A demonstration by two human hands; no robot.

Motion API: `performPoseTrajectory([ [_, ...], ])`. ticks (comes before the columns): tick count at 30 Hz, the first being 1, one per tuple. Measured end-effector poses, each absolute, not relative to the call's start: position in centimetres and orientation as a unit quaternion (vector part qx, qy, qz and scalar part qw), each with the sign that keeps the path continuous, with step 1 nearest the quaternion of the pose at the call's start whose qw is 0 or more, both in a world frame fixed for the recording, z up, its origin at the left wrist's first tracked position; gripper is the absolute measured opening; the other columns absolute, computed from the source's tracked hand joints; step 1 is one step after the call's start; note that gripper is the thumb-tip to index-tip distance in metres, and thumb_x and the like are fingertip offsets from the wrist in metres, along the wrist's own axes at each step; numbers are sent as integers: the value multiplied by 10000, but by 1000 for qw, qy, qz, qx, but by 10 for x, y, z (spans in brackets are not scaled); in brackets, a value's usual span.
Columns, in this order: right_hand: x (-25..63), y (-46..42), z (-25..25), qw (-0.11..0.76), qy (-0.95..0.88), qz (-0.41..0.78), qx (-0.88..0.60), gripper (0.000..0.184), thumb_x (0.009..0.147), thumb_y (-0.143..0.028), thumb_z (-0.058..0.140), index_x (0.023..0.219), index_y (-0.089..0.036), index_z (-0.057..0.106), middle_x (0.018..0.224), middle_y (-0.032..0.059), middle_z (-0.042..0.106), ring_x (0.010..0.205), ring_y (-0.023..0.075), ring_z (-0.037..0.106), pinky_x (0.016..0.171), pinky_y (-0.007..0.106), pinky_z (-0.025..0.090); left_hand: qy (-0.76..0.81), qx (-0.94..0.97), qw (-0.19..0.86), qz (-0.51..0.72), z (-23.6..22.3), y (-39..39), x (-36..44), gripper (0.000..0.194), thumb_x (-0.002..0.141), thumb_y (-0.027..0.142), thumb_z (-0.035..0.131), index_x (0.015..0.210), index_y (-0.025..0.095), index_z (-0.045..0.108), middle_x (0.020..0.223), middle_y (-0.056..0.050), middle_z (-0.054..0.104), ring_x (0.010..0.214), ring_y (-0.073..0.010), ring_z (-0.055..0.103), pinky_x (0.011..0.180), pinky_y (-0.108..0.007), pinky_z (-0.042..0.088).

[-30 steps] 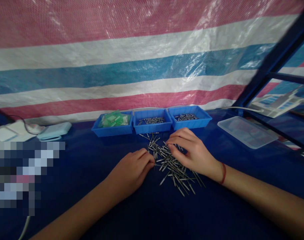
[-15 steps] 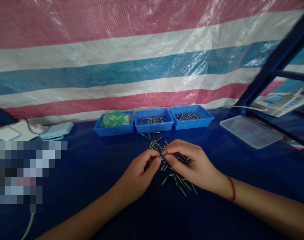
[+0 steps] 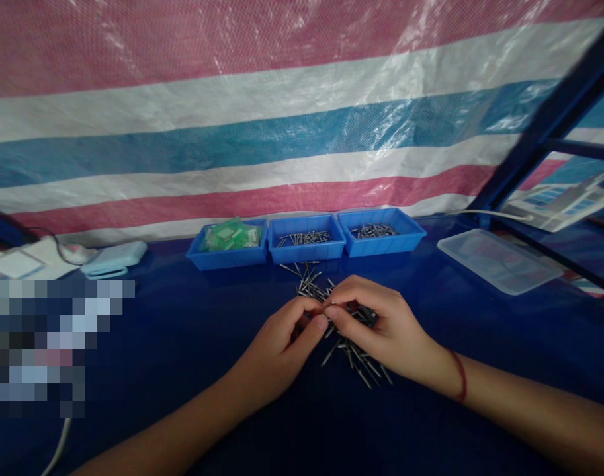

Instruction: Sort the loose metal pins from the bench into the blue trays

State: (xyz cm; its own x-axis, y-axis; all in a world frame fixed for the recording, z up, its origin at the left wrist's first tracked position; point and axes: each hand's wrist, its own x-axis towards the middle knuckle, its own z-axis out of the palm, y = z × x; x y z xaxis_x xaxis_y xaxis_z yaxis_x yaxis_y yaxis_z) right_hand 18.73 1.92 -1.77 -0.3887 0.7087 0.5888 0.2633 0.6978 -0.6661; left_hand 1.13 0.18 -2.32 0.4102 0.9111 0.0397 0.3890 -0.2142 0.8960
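A heap of silver pop rivets [image 3: 355,357] with long thin stems lies on the blue table, partly hidden behind my hands. My left hand [image 3: 282,347] is closed in a pinch at the heap's left edge, thumb against forefinger. Meeting it tip to tip, my right hand [image 3: 381,320] pinches over the heap. A small metal glint shows at the right fingertips; most of the rivet between the two hands is covered by the fingers. More rivets [image 3: 309,238] lie in the middle blue bin [image 3: 306,251], and shorter-looking ones [image 3: 374,231] in the right blue bin [image 3: 386,246].
Green plastic packets [image 3: 229,235] fill the left blue bin [image 3: 227,258]. A clear plastic lid [image 3: 500,261] lies at the right, near a blue metal frame [image 3: 544,125]. At the left are a light blue case [image 3: 114,258] and a white cable [image 3: 58,449]. A striped tarp [image 3: 282,145] hangs behind.
My left hand has moved right and my right hand slightly down, bringing their fingertips together. A metal piece showed between them half a second ago; now the fingers cover most of it.
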Motion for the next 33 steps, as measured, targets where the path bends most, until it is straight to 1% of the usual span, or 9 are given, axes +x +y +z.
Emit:
performPoseTrajectory([
  [4, 188, 19, -18, 461, -802, 235, -298, 71, 825, -144, 548, 818, -182, 609, 731, 13, 611, 673, 112, 576, 601, 247, 470, 462, 707, 433, 315, -23, 1, 12, 169, 886, 330, 459, 896, 183, 541, 753, 16, 522, 652, -124, 488, 580, -239, 386],
  [8, 188, 19, -18, 463, -804, 228, -296, 77, 817, -127, 552, 820, -180, 608, 734, 13, 610, 676, 111, 571, 602, 246, 468, 471, 691, 434, 336, -26, 1, 11, 139, 870, 321, 489, 877, 185, 520, 722, 30, 493, 635, -117, 475, 576, -236, 380],
  [14, 189, 22, -21, 458, -802, 225, -309, 82, 814, -120, 555, 836, -179, 608, 755, 19, 615, 698, 117, 578, 620, 251, 474, 481, 665, 425, 382, -30, 2, 10, 116, 854, 306, 512, 861, 193, 491, 741, 26, 510, 662, -121, 495, 604, -241, 388],
  [21, 188, 24, -23, 420, -824, 229, -303, 93, 833, -143, 541, 853, -183, 622, 800, 37, 625, 766, 143, 588, 704, 299, 490, 495, 672, 380, 397, -28, 0, 10, 91, 834, 281, 527, 850, 198, 494, 765, 13, 527, 704, -136, 518, 649, -259, 420],
  [25, 187, 24, -24, 412, -833, 217, -300, 101, 834, -156, 537, 859, -185, 631, 849, 52, 620, 814, 154, 585, 730, 312, 491, 494, 676, 380, 393, -29, 1, 9, 114, 837, 303, 523, 833, 197, 480, 737, 20, 504, 675, -130, 499, 625, -258, 410],
  [28, 187, 22, -22, 410, -838, 209, -295, 113, 839, -162, 524, 838, -191, 633, 854, 50, 616, 813, 155, 586, 722, 307, 492, 478, 674, 408, 389, -30, 1, 9, 151, 840, 326, 525, 882, 203, 449, 737, 27, 499, 661, -123, 499, 613, -255, 413],
  [31, 192, 27, -17, 446, -806, 168, -350, 110, 841, -176, 522, 803, -193, 624, 855, 45, 609, 828, 165, 583, 745, 318, 476, 465, 686, 415, 375, -29, 0, 10, 187, 844, 331, 519, 938, 207, 415, 733, 34, 491, 638, -114, 497, 597, -247, 417],
  [33, 201, 38, -13, 489, -756, 103, -423, 107, 840, -204, 528, 787, -198, 621, 865, 48, 604, 841, 182, 576, 770, 347, 459, 464, 730, 381, 328, -25, -1, 10, 165, 841, 327, 519, 920, 205, 440, 713, 36, 492, 602, -110, 482, 567, -243, 405],
])
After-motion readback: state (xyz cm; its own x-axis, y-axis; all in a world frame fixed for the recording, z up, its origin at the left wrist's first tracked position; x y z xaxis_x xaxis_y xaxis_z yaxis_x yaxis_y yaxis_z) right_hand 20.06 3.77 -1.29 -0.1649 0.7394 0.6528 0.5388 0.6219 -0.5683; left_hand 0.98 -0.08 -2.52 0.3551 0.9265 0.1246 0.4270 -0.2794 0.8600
